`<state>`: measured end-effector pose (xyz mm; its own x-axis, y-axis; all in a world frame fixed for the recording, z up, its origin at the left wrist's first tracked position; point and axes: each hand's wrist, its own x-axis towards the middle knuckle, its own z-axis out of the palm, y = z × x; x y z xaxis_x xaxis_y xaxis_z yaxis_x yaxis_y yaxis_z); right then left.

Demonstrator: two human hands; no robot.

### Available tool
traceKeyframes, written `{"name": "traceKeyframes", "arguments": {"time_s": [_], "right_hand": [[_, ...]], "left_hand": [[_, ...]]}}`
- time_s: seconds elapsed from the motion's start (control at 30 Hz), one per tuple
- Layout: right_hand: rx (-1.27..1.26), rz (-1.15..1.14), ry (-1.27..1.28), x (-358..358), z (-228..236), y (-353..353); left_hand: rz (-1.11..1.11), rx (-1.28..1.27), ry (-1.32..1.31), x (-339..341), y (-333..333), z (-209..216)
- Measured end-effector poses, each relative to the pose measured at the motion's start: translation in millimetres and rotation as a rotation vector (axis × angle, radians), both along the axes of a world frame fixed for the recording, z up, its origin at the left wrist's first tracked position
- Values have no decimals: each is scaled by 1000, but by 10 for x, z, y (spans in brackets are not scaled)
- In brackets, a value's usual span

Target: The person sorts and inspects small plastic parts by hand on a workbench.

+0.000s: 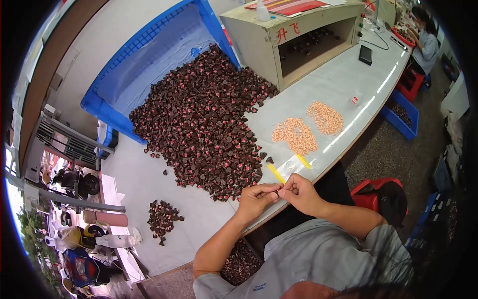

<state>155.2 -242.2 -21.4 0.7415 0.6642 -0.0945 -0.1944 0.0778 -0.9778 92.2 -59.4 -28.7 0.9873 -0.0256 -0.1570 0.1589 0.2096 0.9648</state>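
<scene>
My left hand (257, 200) and my right hand (301, 195) meet at the table's near edge, fingertips pinched together. Between them shows a bit of a small dark piece (277, 193), mostly covered by the fingers; it looks like those in the large heap (199, 119). That heap is of small dark brown pieces with pink-red spots, beyond my left hand. Two yellow strips (276, 173) lie on the table just past my fingers. Farther right are a pile of tiny tan pieces (295, 135) and a second tan pile (325, 118).
A tipped blue crate (112, 107) backs the heap. A smaller dark pile (163, 220) lies at left. An open-fronted box (251, 45) stands at the back, near a black phone-like device (365, 55). Right of the table are a red stool (366, 192), a blue crate (402, 115) and another person (427, 47).
</scene>
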Motion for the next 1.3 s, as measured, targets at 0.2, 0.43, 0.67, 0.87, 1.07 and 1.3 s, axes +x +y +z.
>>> {"name": "traceKeyframes", "arguments": {"time_s": [0.2,0.43,0.67,0.87,1.07,1.3], "right_hand": [[42,-87,-30,-55,-29,43],[167,-125,67,258,89,-231],[-288,-413,-319,938,83,-954],[-699,-580,-1103,1360,175,-1145],[-920,-438,-1224,1500,151,-1084],[-830,-333,-1231,1307,244,-1159]], "left_hand": [[29,18,-87,-19,5,-53],[-29,-90,-11,-3,74,-7],[-32,-175,117,26,85,63],[-40,-134,179,20,57,93],[-53,-101,186,49,36,76],[-55,-102,207,49,66,95]]}}
